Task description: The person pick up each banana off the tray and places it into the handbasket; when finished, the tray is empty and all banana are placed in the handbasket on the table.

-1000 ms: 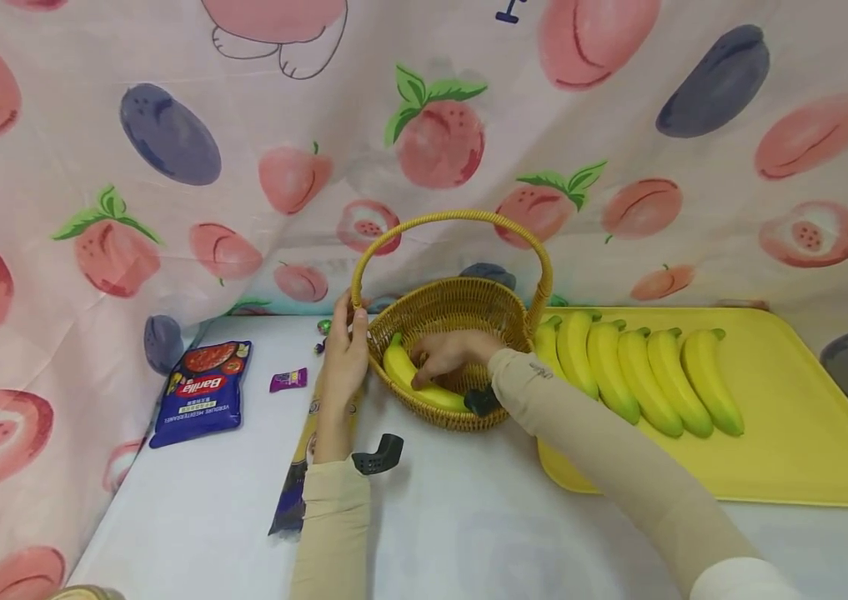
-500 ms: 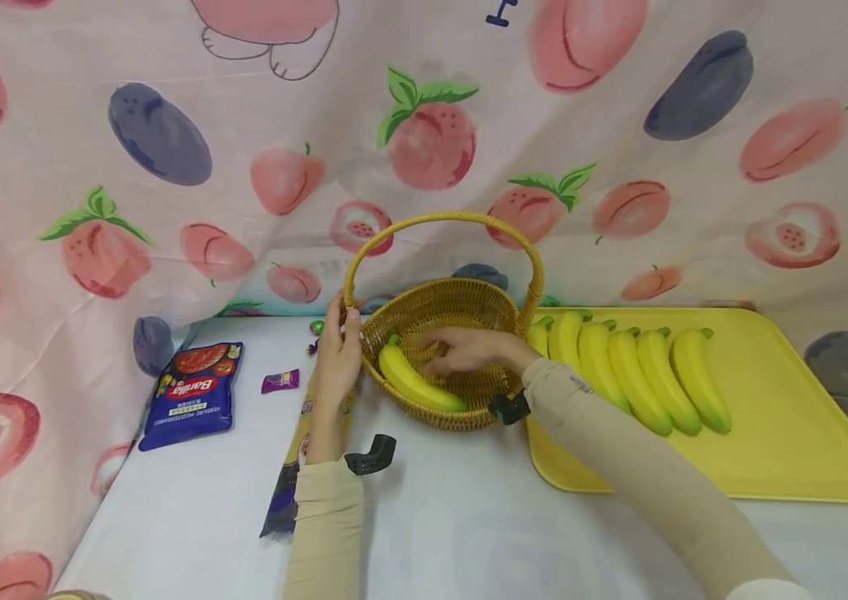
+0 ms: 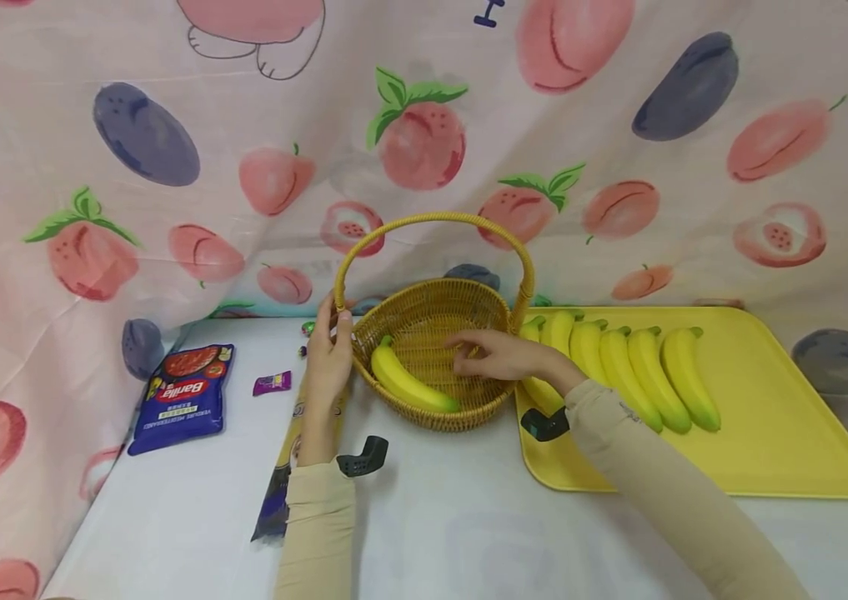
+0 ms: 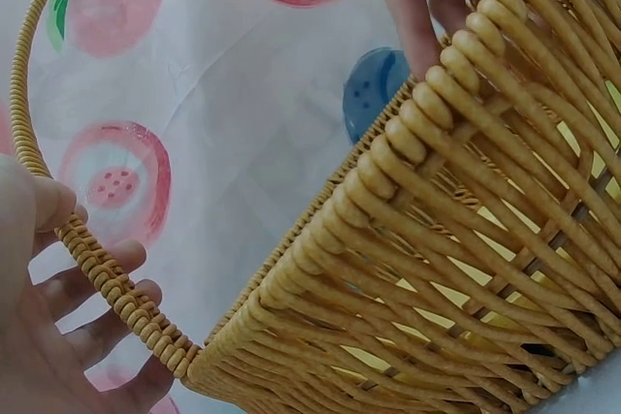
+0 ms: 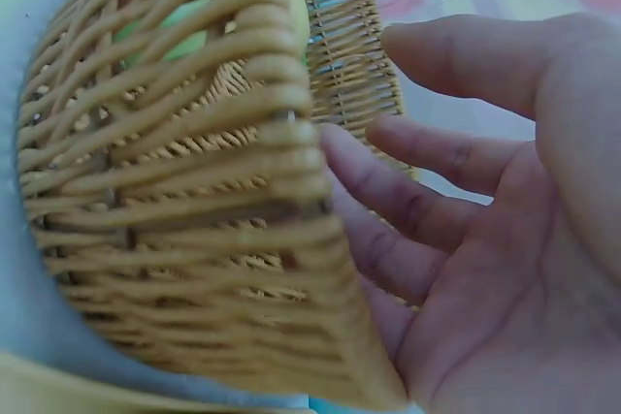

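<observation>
A yellow wicker basket (image 3: 461, 310) with a tall arched handle (image 3: 434, 217) stands on the white table. One banana (image 3: 407, 382) lies inside, along the basket's front left. My left hand (image 3: 329, 360) holds the base of the handle at the left side, thumb on one side and fingers behind it in the left wrist view. Over the basket's right rim is my right hand (image 3: 502, 354), its relaxed fingers reaching inside with nothing between them. The right wrist view shows the fingers (image 5: 417, 201) apart from the banana, close to the woven rim.
Right of the basket, a yellow tray (image 3: 784, 417) bears a row of several bananas (image 3: 629, 375). At left lie a blue Barilla pouch (image 3: 182, 400), a small purple packet (image 3: 272, 383) and a long package (image 3: 281, 475) partly under the left arm. A fruit-print curtain (image 3: 408, 50) hangs behind.
My right hand has let go of the banana and drawn back rightward toward the basket's right rim. The banana stays in the basket. My left hand keeps its hold on the handle.
</observation>
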### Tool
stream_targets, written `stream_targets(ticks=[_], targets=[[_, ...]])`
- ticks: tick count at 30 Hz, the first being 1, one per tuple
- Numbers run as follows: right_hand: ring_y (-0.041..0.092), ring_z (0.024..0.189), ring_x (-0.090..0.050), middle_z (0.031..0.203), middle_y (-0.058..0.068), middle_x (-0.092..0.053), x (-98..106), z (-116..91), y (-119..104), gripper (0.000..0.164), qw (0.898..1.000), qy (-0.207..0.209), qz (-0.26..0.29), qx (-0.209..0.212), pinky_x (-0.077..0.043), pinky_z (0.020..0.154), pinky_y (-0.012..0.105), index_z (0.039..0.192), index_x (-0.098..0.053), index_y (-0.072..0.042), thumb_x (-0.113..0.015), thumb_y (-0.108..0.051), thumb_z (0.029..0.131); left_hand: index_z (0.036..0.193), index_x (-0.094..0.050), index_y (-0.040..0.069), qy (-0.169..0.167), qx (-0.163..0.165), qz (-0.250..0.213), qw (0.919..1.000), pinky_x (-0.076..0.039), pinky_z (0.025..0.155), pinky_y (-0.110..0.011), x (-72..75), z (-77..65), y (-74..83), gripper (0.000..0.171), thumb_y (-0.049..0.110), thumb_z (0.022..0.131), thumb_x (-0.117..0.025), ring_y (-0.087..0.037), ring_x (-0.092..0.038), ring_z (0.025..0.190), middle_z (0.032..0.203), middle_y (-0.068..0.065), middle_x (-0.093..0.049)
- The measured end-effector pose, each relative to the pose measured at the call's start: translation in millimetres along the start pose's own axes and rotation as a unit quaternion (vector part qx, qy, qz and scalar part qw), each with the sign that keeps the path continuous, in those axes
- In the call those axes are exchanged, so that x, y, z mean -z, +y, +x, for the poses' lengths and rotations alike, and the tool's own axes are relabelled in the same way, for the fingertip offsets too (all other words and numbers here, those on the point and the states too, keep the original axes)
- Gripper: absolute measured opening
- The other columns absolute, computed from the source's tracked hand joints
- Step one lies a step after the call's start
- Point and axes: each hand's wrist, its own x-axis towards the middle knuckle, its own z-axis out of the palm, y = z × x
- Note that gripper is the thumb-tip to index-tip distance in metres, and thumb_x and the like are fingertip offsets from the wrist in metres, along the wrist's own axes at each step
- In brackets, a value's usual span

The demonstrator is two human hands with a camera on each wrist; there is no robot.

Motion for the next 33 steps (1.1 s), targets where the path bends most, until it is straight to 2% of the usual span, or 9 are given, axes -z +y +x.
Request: stream_targets(ticks=[6, 13, 17, 20, 23, 26, 30, 33], targets=[[0.021, 0.107, -0.056, 0.112, 0.006, -0.061, 0.5, -12.8, 6.2, 0.044, 0.999, 0.033, 0.01, 0.03, -0.046, 0.095, 0.038, 0.138, -0.045, -0.011, -0.052, -0.027, 0.097, 0.148, -0.029, 0.014, 0.002, 0.004, -0.004, 1.0, -0.032, 0.113, -0.046, 0.4, -0.1, -0.4, 0.047, 0.018, 0.102, -0.037, -0.026, -0.036, 0.137, 0.139, -0.011, -0.049], [0.018, 0.104, -0.056, 0.118, 0.008, -0.058, -2.5, -28.1, 14.4, 0.041, 0.995, 0.074, 0.05, 0.041, -0.049, 0.084, 0.032, 0.135, -0.048, -0.022, -0.053, -0.032, 0.096, 0.146, -0.032, 0.025, 0.021, -0.013, 0.008, 0.9997, -0.035, 0.111, -0.043, -4.5, 13.4, -35.7, 0.045, 0.033, 0.102, -0.038, -0.02, -0.039, 0.135, 0.135, -0.003, -0.052], [0.019, 0.104, -0.056, 0.116, 0.003, -0.058, -3.8, -36.8, 17.1, 0.037, 0.99, 0.107, 0.07, 0.058, -0.051, 0.083, 0.028, 0.132, -0.05, -0.024, -0.054, -0.029, 0.096, 0.147, -0.032, 0.026, 0.022, -0.012, 0.009, 0.9996, -0.036, 0.11, -0.044, -4.3, 12.6, -34.9, 0.047, 0.036, 0.101, -0.038, -0.021, -0.039, 0.135, 0.139, -0.006, -0.05], [0.018, 0.106, -0.056, 0.116, 0.002, -0.059, -4.8, -44.2, 20.0, 0.036, 0.986, 0.136, 0.075, 0.064, -0.051, 0.087, 0.025, 0.132, -0.051, -0.022, -0.054, -0.026, 0.096, 0.147, -0.032, 0.027, 0.027, -0.013, 0.004, 0.9996, -0.035, 0.111, -0.044, -4.5, 12.0, -34.9, 0.048, 0.039, 0.101, -0.038, -0.022, -0.038, 0.136, 0.144, -0.006, -0.045], [0.02, 0.105, -0.057, 0.117, 0.008, -0.059, -5.8, -52.1, 24.7, 0.036, 0.98, 0.166, 0.088, 0.071, -0.051, 0.085, 0.024, 0.131, -0.052, -0.016, -0.053, -0.024, 0.097, 0.147, -0.033, 0.025, 0.036, -0.027, 0.0, 0.999, -0.034, 0.112, -0.046, -5.2, 12.3, -35.5, 0.049, 0.04, 0.101, -0.037, -0.023, -0.036, 0.137, 0.147, -0.005, -0.041], [0.025, 0.107, -0.057, 0.119, 0.016, -0.058, -8.3, -61.2, 31.6, 0.036, 0.974, 0.185, 0.112, 0.073, -0.051, 0.086, 0.023, 0.131, -0.052, -0.013, -0.052, -0.023, 0.097, 0.145, -0.039, 0.018, 0.057, -0.051, -0.004, 0.997, -0.035, 0.11, -0.048, -6.5, 12.8, -36.4, 0.048, 0.037, 0.101, -0.039, -0.025, -0.037, 0.135, 0.144, -0.009, -0.042], [0.031, 0.112, -0.056, 0.125, 0.019, -0.054, -10.6, -76.2, 40.3, 0.037, 0.966, 0.203, 0.148, 0.065, -0.052, 0.09, 0.032, 0.133, -0.049, -0.011, -0.051, -0.023, 0.098, 0.14, -0.045, 0.012, 0.074, -0.068, -0.025, 0.9946, -0.038, 0.108, -0.048, -8.2, 14.2, -37.6, 0.046, 0.035, 0.1, -0.042, -0.025, -0.044, 0.129, 0.134, -0.011, -0.049], [0.032, 0.109, -0.056, 0.128, 0.017, -0.052, -12.7, -89.5, 48.4, 0.039, 0.96, 0.23, 0.149, 0.062, -0.053, 0.088, 0.036, 0.135, -0.047, -0.009, -0.049, -0.022, 0.099, 0.138, -0.047, 0.013, 0.075, -0.069, -0.037, 0.9941, -0.038, 0.108, -0.047, -8.8, 12.6, -39.6, 0.044, 0.035, 0.1, -0.043, -0.024, -0.045, 0.129, 0.13, -0.012, -0.054]])
